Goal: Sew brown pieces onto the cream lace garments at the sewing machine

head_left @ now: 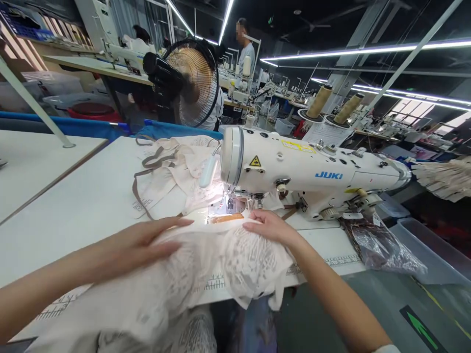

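Note:
A cream lace bra (253, 255) lies across the table's front edge, with its cups towards me. My right hand (270, 226) pinches its upper edge just in front of the sewing machine's needle area (230, 205). Over the left part of the bra, my left hand (147, 242) is stretched out with fingers apart, slightly blurred. Whether its fingertips press on the cloth I cannot tell. The white JUKI sewing machine (309, 164) stands behind my hands, its lamp lighting the needle plate. More pale fabric hangs into my lap at the lower left, smeared by motion.
Behind the needle is a heap of cream garments (176, 166) with brown straps. A black fan (193, 81) stands beyond the table. Two thread cones (319, 102) rise behind the machine. On the right are a plastic bag (386, 245) and a clear bin (434, 250). Other people are farther back.

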`<move>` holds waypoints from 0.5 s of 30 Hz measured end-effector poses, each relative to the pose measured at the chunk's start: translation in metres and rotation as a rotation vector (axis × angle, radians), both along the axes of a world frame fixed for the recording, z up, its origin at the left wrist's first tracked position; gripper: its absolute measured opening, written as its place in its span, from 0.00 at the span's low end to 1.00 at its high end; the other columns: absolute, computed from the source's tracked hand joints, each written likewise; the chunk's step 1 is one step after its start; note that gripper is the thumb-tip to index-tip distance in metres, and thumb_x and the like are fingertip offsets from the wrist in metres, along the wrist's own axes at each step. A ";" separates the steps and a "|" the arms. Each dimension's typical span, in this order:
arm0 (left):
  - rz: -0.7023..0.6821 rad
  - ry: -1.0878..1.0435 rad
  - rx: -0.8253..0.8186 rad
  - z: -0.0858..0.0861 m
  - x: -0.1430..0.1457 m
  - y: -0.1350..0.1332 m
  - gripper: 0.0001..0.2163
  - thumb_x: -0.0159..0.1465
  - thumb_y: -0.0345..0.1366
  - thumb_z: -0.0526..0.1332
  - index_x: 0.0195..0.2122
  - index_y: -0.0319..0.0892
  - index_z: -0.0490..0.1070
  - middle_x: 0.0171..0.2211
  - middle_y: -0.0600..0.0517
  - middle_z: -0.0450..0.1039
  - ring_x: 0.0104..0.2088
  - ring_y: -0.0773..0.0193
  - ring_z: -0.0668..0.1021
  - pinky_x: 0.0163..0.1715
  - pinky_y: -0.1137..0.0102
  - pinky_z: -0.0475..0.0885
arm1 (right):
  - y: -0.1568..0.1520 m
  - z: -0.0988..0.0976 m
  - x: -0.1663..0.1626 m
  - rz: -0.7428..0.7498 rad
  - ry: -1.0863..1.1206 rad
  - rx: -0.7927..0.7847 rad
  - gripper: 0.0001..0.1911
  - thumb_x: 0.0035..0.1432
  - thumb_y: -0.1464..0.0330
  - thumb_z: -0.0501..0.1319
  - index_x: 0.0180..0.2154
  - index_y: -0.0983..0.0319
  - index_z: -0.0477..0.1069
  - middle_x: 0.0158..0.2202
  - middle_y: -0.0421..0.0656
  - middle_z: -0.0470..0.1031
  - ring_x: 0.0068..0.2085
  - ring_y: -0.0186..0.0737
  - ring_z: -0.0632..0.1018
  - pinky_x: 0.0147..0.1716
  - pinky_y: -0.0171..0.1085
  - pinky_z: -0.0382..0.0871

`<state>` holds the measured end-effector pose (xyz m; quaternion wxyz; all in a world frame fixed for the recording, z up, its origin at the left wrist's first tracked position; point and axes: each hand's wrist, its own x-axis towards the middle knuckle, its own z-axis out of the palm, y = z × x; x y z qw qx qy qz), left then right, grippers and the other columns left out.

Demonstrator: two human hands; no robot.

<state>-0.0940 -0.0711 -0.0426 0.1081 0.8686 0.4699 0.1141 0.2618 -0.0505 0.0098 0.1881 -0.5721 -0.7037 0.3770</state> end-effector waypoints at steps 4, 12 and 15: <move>-0.076 0.204 -0.055 0.031 0.055 0.080 0.21 0.73 0.37 0.48 0.62 0.54 0.71 0.41 0.50 0.81 0.34 0.57 0.81 0.30 0.70 0.71 | 0.058 -0.005 0.011 -0.076 -0.530 0.066 0.12 0.58 0.59 0.68 0.31 0.60 0.73 0.32 0.40 0.77 0.34 0.39 0.78 0.28 0.32 0.64; -0.094 0.184 0.365 0.034 0.092 0.066 0.16 0.72 0.33 0.49 0.43 0.39 0.77 0.40 0.40 0.77 0.43 0.48 0.77 0.46 0.56 0.73 | 0.040 -0.021 -0.014 -0.141 -0.717 0.422 0.12 0.67 0.66 0.59 0.41 0.66 0.78 0.43 0.59 0.80 0.53 0.61 0.77 0.54 0.53 0.69; -0.268 0.116 0.437 0.016 0.108 0.048 0.15 0.72 0.36 0.51 0.45 0.39 0.77 0.47 0.40 0.77 0.50 0.48 0.77 0.55 0.53 0.73 | 0.002 -0.032 -0.033 0.088 -0.566 0.741 0.14 0.69 0.69 0.56 0.50 0.68 0.74 0.51 0.58 0.78 0.57 0.56 0.75 0.60 0.52 0.67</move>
